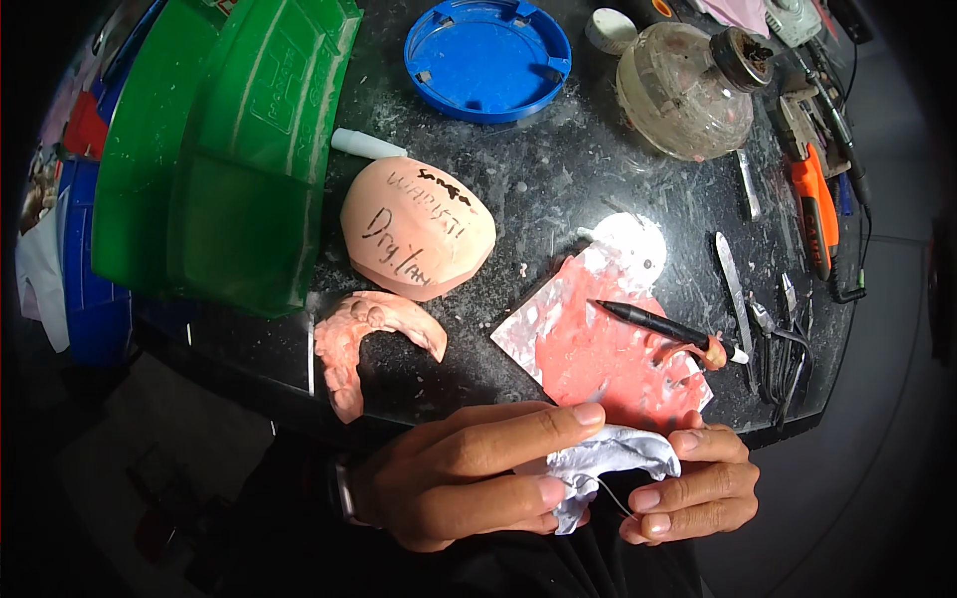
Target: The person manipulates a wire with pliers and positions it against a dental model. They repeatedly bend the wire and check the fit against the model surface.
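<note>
At the table's near edge, a white horseshoe-shaped dental cast [620,450] is held between my two hands. My left hand [469,473] is closed on its left side, with fingers laid over the top. On the other side, my right hand [703,483] has its fingers curled at the cast's right end. A thin curved wire [610,495] runs from inside the arch to my right fingertips. Whether the right fingers pinch the wire is hard to see. Just beyond lies a tile smeared with pink wax [588,344], with a black pen-shaped tool [658,327] across it.
To the left are a pink arch-shaped dental cast [354,334], a pink model base [419,234] with handwriting, and green bins [249,149]. A blue lid [488,60] and a glass burner [683,95] stand farther back. Metal hand tools [738,299] and orange-handled pliers [815,214] lie right.
</note>
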A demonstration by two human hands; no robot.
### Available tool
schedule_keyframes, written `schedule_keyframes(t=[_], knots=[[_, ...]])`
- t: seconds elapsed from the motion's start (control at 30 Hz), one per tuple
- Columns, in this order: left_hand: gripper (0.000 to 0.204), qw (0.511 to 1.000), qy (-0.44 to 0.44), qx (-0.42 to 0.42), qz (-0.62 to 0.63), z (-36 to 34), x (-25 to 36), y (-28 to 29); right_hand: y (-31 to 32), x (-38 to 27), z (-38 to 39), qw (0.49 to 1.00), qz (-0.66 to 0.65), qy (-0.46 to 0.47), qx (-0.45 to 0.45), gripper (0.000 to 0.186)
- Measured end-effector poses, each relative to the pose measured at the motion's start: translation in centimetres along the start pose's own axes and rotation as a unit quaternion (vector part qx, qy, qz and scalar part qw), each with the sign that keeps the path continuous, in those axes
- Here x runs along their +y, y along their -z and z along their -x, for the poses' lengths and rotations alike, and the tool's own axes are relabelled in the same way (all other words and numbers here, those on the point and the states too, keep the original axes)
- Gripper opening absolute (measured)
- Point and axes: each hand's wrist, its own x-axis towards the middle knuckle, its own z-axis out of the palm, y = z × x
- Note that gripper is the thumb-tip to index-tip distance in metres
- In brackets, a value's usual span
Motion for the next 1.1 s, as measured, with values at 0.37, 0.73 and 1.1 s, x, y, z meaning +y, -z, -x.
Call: schedule_keyframes(t=[0.37,0.73,1.1], knots=[[0.059,0.999,0.010,0.030,0.027,0.8,-0.2,-0.7,-1.3,-1.0,-1.2,0.995,0.014,-0.065,0.072,0.023],[0.063,0.998,0.027,0.040,0.039,2.1,-0.6,-1.5,-0.5,-0.4,-0.4,0.999,0.036,-0.019,0.024,0.033],[0.084,0.966,0.086,-0.008,-0.245,-0.1,0.7,-0.6,-1.2,-1.2,-0.7,0.986,0.029,-0.063,0.150,0.038]])
